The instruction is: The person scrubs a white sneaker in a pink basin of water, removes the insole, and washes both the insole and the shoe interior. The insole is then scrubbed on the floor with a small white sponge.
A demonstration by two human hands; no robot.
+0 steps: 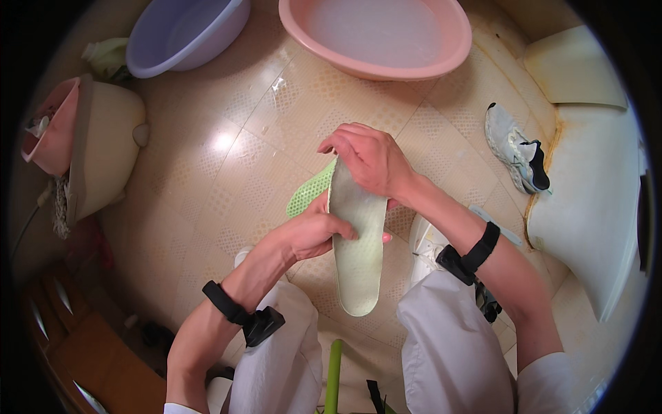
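A pale, greyish-green shoe insole [360, 248] is held lengthwise over the floor, its darker end farthest from me. My left hand [319, 227] grips its middle, thumb on top and fingertips showing past the far edge. At the upper end, my right hand [375, 160] bends over the insole and touches it, fingers curled around the tip. Behind them a bright green piece with a honeycomb texture [310, 194], apparently a second insole, sticks out to the left. My left hand partly hides it.
A pink basin [382, 72] of cloudy water and a purple basin [155, 67] stand ahead. A light sneaker [509, 142] lies beside the white fixture [584, 181]. A pale long-handled object [504, 227] is partly under my right forearm. Left are a beige bucket [108, 150] and wooden cabinet [103, 357].
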